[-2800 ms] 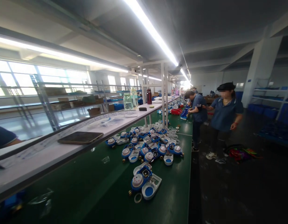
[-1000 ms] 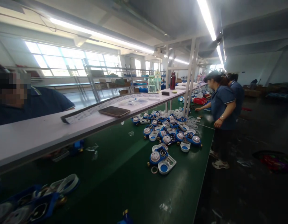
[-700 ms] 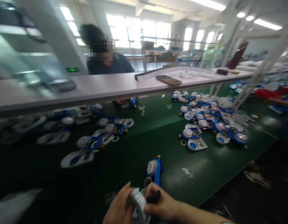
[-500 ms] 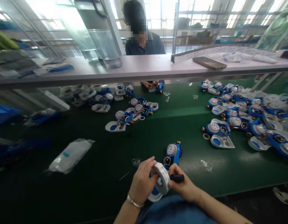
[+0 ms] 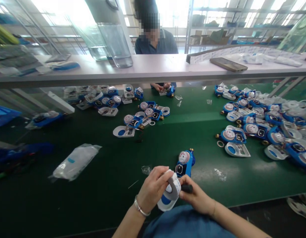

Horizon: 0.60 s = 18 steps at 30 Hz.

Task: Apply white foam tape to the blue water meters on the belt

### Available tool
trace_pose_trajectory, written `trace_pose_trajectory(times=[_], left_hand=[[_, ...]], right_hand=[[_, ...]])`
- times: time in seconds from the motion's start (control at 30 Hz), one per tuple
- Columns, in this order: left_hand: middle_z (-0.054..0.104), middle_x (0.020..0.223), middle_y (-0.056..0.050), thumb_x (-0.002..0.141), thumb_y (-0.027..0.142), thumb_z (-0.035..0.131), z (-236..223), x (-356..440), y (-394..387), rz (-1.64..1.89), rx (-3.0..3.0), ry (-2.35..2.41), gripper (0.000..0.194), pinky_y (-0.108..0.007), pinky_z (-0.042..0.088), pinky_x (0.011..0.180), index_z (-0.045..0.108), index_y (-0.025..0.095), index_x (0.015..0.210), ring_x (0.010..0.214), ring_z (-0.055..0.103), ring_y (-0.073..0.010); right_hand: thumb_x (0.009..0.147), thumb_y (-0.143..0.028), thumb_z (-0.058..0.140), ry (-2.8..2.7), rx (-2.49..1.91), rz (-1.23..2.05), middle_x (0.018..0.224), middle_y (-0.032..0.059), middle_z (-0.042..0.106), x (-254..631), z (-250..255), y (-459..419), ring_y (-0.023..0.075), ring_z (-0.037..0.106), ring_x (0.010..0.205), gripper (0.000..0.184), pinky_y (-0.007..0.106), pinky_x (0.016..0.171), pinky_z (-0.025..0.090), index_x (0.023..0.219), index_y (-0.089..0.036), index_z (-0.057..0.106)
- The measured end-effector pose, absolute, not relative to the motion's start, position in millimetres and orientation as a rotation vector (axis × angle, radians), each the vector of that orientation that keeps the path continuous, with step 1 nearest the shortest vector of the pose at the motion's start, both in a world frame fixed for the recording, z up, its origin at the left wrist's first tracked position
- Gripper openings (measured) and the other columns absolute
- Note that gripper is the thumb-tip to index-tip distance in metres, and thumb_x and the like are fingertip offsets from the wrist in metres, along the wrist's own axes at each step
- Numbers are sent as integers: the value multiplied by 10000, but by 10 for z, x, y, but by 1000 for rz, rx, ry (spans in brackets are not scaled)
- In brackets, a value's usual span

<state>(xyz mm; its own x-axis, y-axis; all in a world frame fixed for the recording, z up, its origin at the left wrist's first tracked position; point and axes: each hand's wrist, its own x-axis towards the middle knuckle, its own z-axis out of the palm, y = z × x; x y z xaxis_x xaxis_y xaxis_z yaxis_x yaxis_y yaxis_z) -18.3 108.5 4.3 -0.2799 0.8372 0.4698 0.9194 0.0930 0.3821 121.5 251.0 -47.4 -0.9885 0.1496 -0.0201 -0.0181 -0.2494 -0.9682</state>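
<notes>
My left hand (image 5: 153, 189) is closed around a roll of white tape (image 5: 177, 185) with small printed marks, tilted on its edge. At the roll's right side, my right hand (image 5: 198, 197) grips a short black handle (image 5: 187, 188); the far end of that tool is hidden by the fingers and the roll. Just beyond both hands a blue water meter (image 5: 184, 162) with a round dial and a brass end lies on the green table. Below the roll, near my body, is a white meter cover (image 5: 165, 207) with a blue disc, partly covered.
Many blue water meters (image 5: 252, 128) and white covers (image 5: 237, 149) crowd the right; another group (image 5: 134, 121) lies mid-left. A plastic-bagged packet (image 5: 76, 162) is at left. A raised shelf (image 5: 158, 67) with a phone (image 5: 228, 64) and a water jug (image 5: 118, 46) crosses ahead. A co-worker (image 5: 156, 43) sits opposite.
My left hand has turned the tape roll, its fingers now further over the top. The black handle sits slightly further left, deeper in my right hand. The view has shifted a little.
</notes>
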Motion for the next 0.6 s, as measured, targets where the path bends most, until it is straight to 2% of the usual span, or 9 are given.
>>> trace_pose_trajectory(times=[0.13,0.2,0.33,0.43,0.53,0.6], left_hand=[[593,1027,-76,798,78,498,123,-263,1078,-890,-1904,-2188,314,-317,498,885,508,167,1099,1015,534,-160],[602,1040,-75,810,84,482,155,-296,1077,-843,-2002,-2152,328,-341,486,912,483,160,1129,1024,534,-160],[596,1051,-61,823,97,466,163,-346,1082,-726,-2173,-2105,282,-417,437,970,509,185,1087,1091,501,-185],[580,1046,-71,825,101,461,150,-376,1090,-691,-2226,-2105,247,-380,464,942,532,182,1047,1149,458,-209],[572,1052,-82,829,111,462,149,-407,1096,-692,-2257,-2087,251,-333,486,913,519,168,1067,1112,488,-193],[575,1057,-86,831,112,462,152,-425,1096,-693,-2274,-2063,262,-321,492,906,507,160,1084,1086,506,-181]], right_hand=[[818,-348,498,-1873,-468,2315,755,-8,536,1200,-590,2609,87,449,552,220,217,518,378,963,-207,412],[816,-353,494,-1897,-531,2256,724,-13,558,1190,-586,2688,96,468,536,273,218,505,389,1023,-213,386],[806,-305,519,-2198,-416,2012,766,-2,580,1177,-366,2822,128,529,660,291,253,629,432,1065,-207,429],[844,-240,447,-2443,-252,1854,860,19,591,1173,-129,2868,139,540,765,228,270,723,427,1066,-207,487],[854,-191,418,-2536,-72,1812,1044,33,574,1169,-4,2885,153,523,945,282,286,841,395,1122,-229,496],[852,-186,424,-2547,-54,1833,1034,33,581,1161,-10,2893,147,533,929,309,279,826,400,1155,-229,470]])
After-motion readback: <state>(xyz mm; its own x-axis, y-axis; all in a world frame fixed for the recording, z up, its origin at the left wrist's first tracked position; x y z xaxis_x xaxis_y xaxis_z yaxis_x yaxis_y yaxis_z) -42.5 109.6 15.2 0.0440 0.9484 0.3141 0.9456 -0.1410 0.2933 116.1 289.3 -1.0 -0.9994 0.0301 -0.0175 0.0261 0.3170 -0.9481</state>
